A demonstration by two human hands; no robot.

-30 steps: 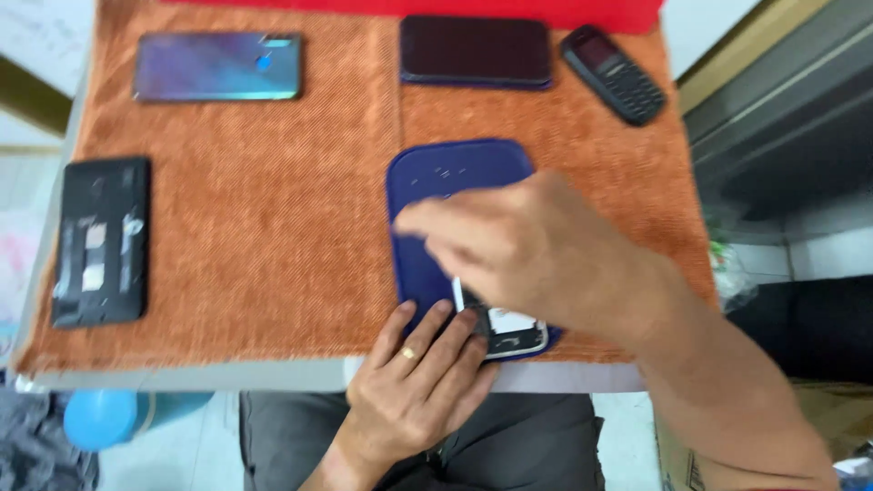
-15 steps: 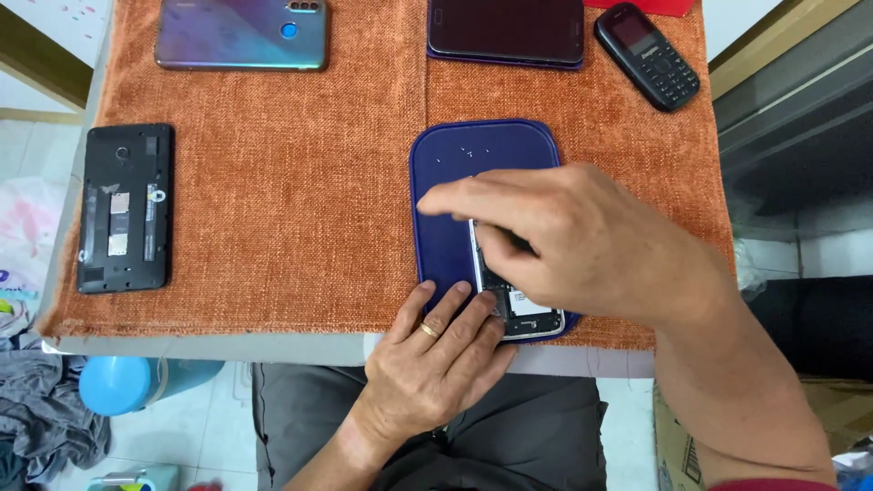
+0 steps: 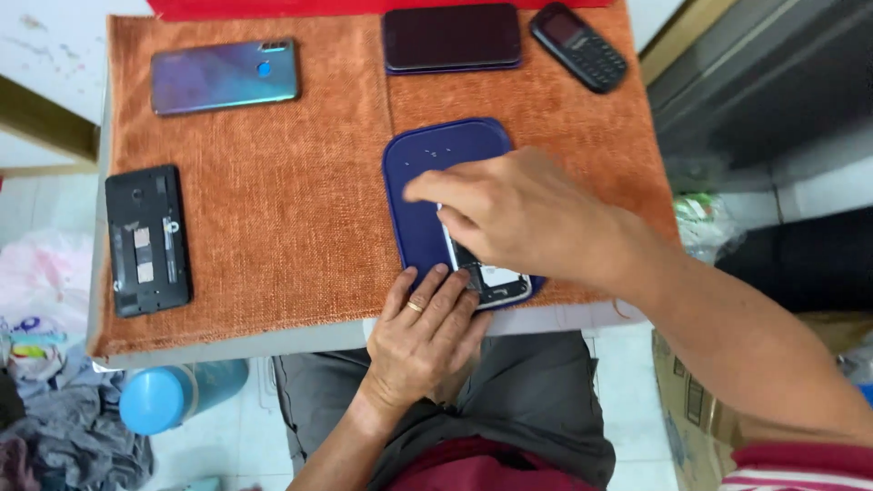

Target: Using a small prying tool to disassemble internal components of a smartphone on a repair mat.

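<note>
orange woven cloth (image 3: 300, 227) covers a small surface where a person works on a dark blue phone (image 3: 427, 182) lying near the front edge, its long axis running away from the body toward the far side. the right hand (image 3: 527, 214) comes in from the right and lies across the middle of the phone, its fingers (image 3: 432, 188) stretched out close together toward the left, the index reaching over the blue back cover; whether they pinch anything beneath cannot be told, since the palm hides it. the left hand (image 3: 427, 332), a ring on one finger, rises from the lap and rests at the phone's near end, fingers slightly spread and lying flat, their tips touching the lower edge where the white and silver inner frame (image 3: 498, 284) shows. the blue cover seems to sit shifted up off that frame, so the phone's open end lies between the two hands, with the left hand nearer to it. well apart on the cloth lie a black phone with its back off (image 3: 145, 238) at the left edge, a blue-violet smartphone (image 3: 225, 75) at the far left, a dark smartphone (image 3: 452, 36) at the far middle and a small black keypad phone (image 3: 579, 45) beside it. a light blue bottle (image 3: 173, 395) lies on the floor below the surface.
</note>
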